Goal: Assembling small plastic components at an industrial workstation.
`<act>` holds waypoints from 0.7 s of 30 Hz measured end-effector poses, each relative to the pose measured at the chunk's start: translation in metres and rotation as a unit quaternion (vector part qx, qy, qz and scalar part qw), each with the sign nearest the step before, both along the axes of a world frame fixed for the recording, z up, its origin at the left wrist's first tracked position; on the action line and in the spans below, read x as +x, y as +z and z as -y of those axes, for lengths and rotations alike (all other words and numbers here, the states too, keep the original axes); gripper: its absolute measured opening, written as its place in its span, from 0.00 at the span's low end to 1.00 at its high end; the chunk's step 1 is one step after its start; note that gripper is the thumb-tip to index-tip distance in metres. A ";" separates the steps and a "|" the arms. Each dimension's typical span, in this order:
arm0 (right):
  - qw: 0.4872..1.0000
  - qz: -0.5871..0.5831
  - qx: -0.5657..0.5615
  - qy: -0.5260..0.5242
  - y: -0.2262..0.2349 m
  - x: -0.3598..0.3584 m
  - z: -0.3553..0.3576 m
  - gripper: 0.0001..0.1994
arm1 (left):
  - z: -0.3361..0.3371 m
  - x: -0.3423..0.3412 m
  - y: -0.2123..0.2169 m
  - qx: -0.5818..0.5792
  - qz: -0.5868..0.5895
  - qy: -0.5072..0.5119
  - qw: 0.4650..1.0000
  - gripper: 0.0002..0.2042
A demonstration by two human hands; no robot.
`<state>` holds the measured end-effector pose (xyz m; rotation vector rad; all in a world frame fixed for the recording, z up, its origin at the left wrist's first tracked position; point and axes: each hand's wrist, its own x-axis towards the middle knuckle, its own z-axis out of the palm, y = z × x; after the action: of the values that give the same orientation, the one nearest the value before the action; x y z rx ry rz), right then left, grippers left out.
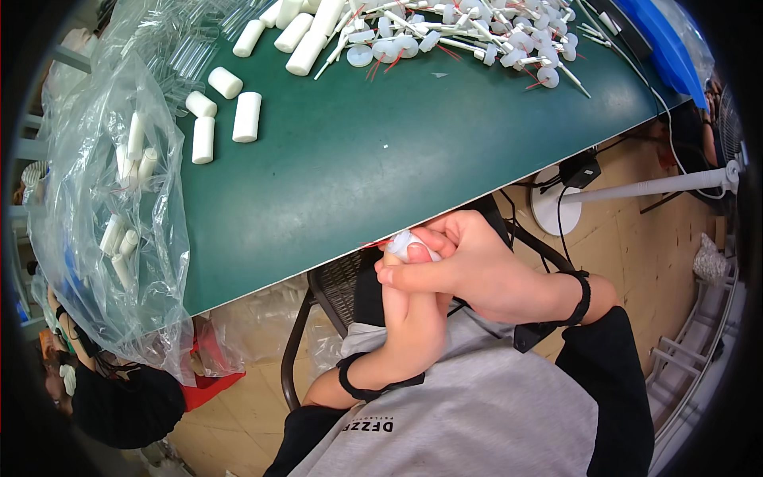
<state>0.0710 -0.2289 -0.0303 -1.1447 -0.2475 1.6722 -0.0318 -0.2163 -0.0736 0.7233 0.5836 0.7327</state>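
Close to the near table edge, both hands are closed together around a small white plastic piece [404, 243] with thin red wires sticking out to its left. My left hand [413, 314] comes from below, its fingers wrapped on the piece. From the right, my right hand [485, 266] pinches the same piece with thumb and fingers. Fingers cover much of it, so its full shape is hidden. Across the table lies a pile of translucent white discs [520, 41] with thin white sticks and red wires.
White cylinders [247, 117] stand and lie on the green table [334, 175] at the left. A clear plastic bag [103, 238] holding white cylinders hangs over the left edge. Clear tubes [191, 57] lie behind it. A blue bin [664, 48] and a white cable [628, 60] sit at far right.
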 end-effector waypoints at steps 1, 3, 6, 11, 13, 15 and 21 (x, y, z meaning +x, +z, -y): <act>1.000 0.000 0.000 0.000 0.001 -0.002 0.000 0.13 | -0.002 -0.002 0.005 -0.019 -0.006 -0.010 1.000 0.13; 1.000 -0.008 -0.027 0.011 0.002 -0.006 0.000 0.10 | -0.009 -0.007 0.015 -0.037 -0.012 -0.021 0.999 0.13; 0.999 -0.008 -0.034 -0.007 0.004 -0.012 0.000 0.11 | -0.022 -0.014 0.027 -0.107 -0.020 -0.097 0.989 0.12; 0.995 -0.025 -0.093 0.024 0.025 -0.010 -0.009 0.12 | -0.048 -0.021 0.027 -0.164 0.102 -0.214 0.957 0.11; 0.997 -0.023 -0.056 0.048 0.021 -0.010 -0.007 0.12 | -0.049 -0.023 0.028 -0.145 0.134 -0.236 0.951 0.12; 0.999 -0.009 0.003 0.040 0.008 -0.016 0.001 0.13 | -0.032 -0.023 0.029 -0.117 0.061 -0.115 0.985 0.13; 0.985 0.067 0.099 0.126 0.009 -0.022 0.035 0.16 | -0.009 -0.062 0.030 -0.107 0.116 -0.168 0.973 0.29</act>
<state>0.0491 -0.2635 -0.0214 -1.1120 -0.6534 1.7452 -0.0938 -0.2074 -0.0437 0.5091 0.3086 0.4226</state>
